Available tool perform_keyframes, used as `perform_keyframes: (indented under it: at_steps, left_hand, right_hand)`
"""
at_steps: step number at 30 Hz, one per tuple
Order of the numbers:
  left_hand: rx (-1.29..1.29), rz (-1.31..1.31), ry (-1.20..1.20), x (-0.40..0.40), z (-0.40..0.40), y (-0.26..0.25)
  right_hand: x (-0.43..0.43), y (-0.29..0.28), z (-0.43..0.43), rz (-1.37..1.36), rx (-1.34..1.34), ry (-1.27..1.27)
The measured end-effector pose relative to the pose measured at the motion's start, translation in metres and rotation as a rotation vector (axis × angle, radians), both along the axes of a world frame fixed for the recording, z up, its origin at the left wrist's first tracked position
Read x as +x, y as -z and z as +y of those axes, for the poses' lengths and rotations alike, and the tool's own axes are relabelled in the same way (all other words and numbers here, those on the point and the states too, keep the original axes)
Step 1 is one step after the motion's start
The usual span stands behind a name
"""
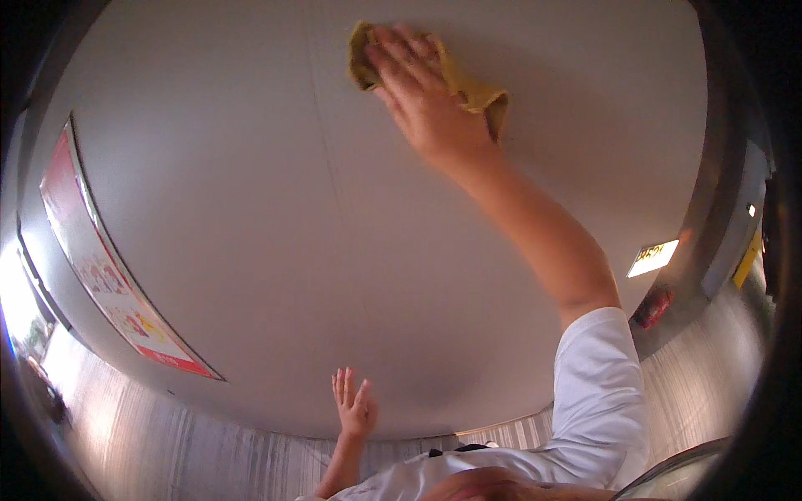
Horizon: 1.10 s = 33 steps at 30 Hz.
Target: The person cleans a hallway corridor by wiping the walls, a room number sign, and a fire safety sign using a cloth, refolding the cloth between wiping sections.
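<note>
My right hand [416, 87], its fingers spread, presses a yellow-brown cloth [482, 97] flat against a large pale grey wall [250, 219] near the top of the view. The cloth bunches out on both sides of the hand, and the right arm reaches up in a white short sleeve. Low in the middle, my left hand [356, 404] is raised in front of the same surface with its fingers apart and nothing in it. Whether its palm touches the wall cannot be told. A faint vertical seam runs down the surface left of the cloth.
A framed poster [119, 269] with pictures and writing hangs on the left. To the right are a small lit sign [653, 258] and a red object [655, 308] near the floor. Striped grey flooring [232, 460] runs along the bottom. A yellow strip [747, 260] shows at the far right.
</note>
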<state>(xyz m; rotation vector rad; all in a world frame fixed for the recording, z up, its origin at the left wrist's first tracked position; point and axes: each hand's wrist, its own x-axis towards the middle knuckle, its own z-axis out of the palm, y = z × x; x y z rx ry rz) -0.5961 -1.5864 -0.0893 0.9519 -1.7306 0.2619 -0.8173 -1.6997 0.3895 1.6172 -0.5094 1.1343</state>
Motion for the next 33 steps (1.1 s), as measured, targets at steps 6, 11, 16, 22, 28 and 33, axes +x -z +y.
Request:
perform_keyframes:
  at_steps: [6,11,16,22,28,33]
  left_hand:
    - [-0.023,-0.046,-0.005,-0.017,-0.019,-0.013]
    - [0.0,-0.067,-0.061,-0.037,-0.034,-0.025]
    - [0.106,-0.019,-0.221,-0.053,-0.051,-0.038]
    - [0.043,-0.03,-0.237,-0.06,-0.058,-0.037]
    - [-0.137,-0.19,-0.331,-0.037,-0.089,-0.07]
    - [-0.236,-0.096,-0.394,-0.008,-0.102,-0.087]
  right_hand:
    - [-0.113,-0.006,0.003,-0.167,-0.055,-0.086]
    - [-0.205,0.002,0.007,-0.3,-0.041,0.038]
    - [-0.318,0.033,0.016,-0.687,0.108,0.052]
    - [-0.427,0.073,0.017,-0.952,0.039,-0.086]
    - [-0.435,0.091,0.022,-1.255,0.109,-0.426]
    - [-0.377,0.084,0.033,-1.212,0.149,-0.348]
